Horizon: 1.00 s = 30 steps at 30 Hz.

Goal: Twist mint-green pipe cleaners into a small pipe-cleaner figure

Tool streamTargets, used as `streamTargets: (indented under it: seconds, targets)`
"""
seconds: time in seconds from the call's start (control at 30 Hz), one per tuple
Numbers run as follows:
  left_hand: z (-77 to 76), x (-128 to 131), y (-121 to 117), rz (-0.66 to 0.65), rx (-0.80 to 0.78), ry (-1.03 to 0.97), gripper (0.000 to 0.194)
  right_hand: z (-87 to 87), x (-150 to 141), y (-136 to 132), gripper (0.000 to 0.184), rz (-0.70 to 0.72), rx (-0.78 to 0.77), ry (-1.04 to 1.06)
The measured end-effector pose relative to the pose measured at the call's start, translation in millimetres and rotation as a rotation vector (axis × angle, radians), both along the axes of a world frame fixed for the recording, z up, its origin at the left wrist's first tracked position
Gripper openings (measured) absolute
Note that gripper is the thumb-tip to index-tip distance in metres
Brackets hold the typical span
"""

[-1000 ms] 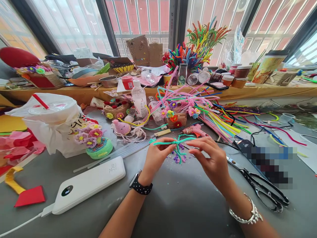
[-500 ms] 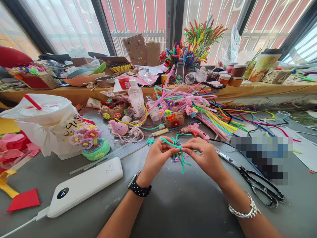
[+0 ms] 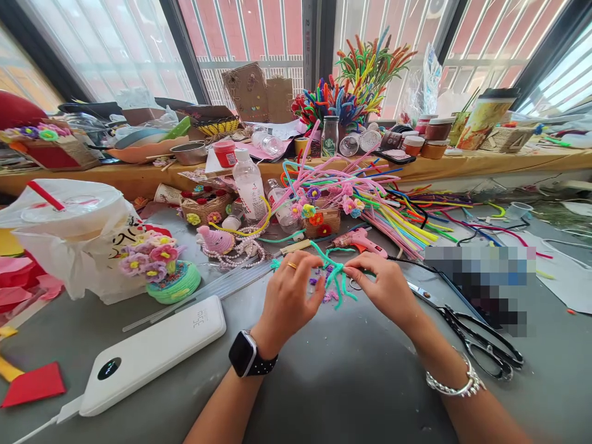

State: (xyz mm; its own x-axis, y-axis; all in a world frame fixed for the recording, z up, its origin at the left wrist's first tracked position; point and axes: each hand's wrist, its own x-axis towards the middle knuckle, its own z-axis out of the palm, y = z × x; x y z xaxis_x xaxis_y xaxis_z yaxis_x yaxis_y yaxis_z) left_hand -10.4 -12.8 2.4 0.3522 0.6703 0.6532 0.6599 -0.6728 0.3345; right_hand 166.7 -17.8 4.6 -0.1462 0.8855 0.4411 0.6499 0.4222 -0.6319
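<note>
Several turquoise-green pipe cleaners (image 3: 337, 271), joined at a middle point with their ends sticking out, are held over the table. My right hand (image 3: 386, 290) pinches them near the joined point between thumb and fingertips. My left hand (image 3: 289, 293), palm turned down, is on their left; its thumb and forefinger are apart, with the forefinger tip close to a green strand. Whether that finger touches the strand I cannot tell. Small purple and pink bits (image 3: 330, 296) lie on the table below. A small green piece (image 3: 276, 264) shows behind my left hand.
A pink glue gun (image 3: 361, 240) lies just beyond my hands. Black-handled scissors (image 3: 481, 342) are at right, a white power bank (image 3: 155, 354) at left. A crocheted flower pot (image 3: 173, 283), a bagged drink (image 3: 78, 240) and a pipe-cleaner bundle (image 3: 398, 225) stand or lie farther back.
My left hand has loosened its pinch on the green pipe cleaners, its thumb and forefinger now apart and the wrist turned. My right hand still holds them. The view has shifted slightly.
</note>
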Motion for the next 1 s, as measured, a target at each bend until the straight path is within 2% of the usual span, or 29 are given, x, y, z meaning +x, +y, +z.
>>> streamTargets:
  seconds: [0.1,0.17,0.23,0.43,0.63,0.8,1.0]
  targets:
    - [1.6,0,-2,-0.152,0.055,0.213,0.028,-0.9,0,0,0.012,-0.008,-0.001,-0.003]
    - [1.5,1,-3,-0.182,0.062,0.289,0.033,-1.6,0,0,0.012,-0.011,-0.005,-0.006]
    - [0.4,3,-3,-0.167,0.082,0.311,0.029,-2.1,0,0,0.012,-0.007,-0.003,-0.012]
    - [-1.7,1,1,-0.170,0.132,0.243,0.014,-0.7,-1,-1,0.011,0.046,-0.024,-0.018]
    - [-0.2,1,1,-0.241,0.057,0.176,0.012,0.4,-3,-2,0.011,0.053,-0.035,-0.065]
    - [2.2,3,-1,-0.252,-0.023,0.110,0.012,-4.7,-8,-4,0.009,0.057,0.002,-0.164]
    - [2.2,2,1,-0.249,-0.177,-0.051,0.009,-9.3,-13,-5,0.010,0.167,0.088,-0.306]
